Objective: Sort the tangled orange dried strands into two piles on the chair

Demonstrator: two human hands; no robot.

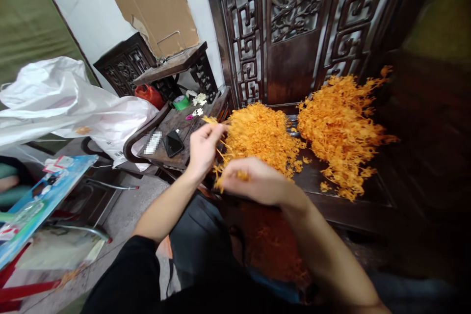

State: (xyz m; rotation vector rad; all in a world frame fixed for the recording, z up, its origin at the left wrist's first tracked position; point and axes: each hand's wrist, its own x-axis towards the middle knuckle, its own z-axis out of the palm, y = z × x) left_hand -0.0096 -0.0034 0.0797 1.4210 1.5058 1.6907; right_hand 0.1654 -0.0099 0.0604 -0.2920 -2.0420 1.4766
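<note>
Both left hand (pixel 204 149) and right hand (pixel 253 180) have grips closed on orange strands (pixel 211 120) near a pixelated patch (pixel 152 143).

No readable text, labels, brands, numbers or signs anywhere in view.

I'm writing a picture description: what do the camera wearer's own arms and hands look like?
The left hand and right hand are gloveless, with no watch or bracelet visible. A plain black sleeve ends near the left elbow; no right sleeve is clearly visible.
</note>
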